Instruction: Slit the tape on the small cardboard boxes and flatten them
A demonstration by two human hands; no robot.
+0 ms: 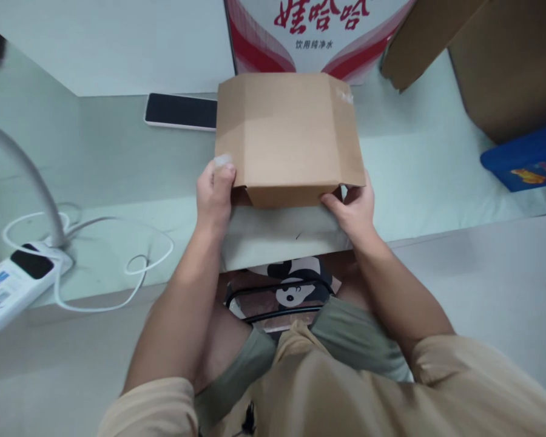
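A brown cardboard box point(289, 130) is held in front of me over the pale green surface, its side flaps angled outward and downward. My left hand point(215, 188) grips its near left corner, the thumb on top beside a piece of clear tape point(222, 160). At the near right corner my right hand point(352, 203) is closed on the box, with the thumb at the front edge and the other fingers partly hidden under the flap. More clear tape shows at the far right flap. The box's underside is hidden.
A dark-topped flat device point(182, 111) lies partly behind the box. At the back stand a red-and-white carton point(316, 45) and a white panel point(155, 42). A lamp point(27, 158) and white cable point(95, 309) occupy the left. A blue package point(525, 158) sits right, near brown cardboard point(428, 36).
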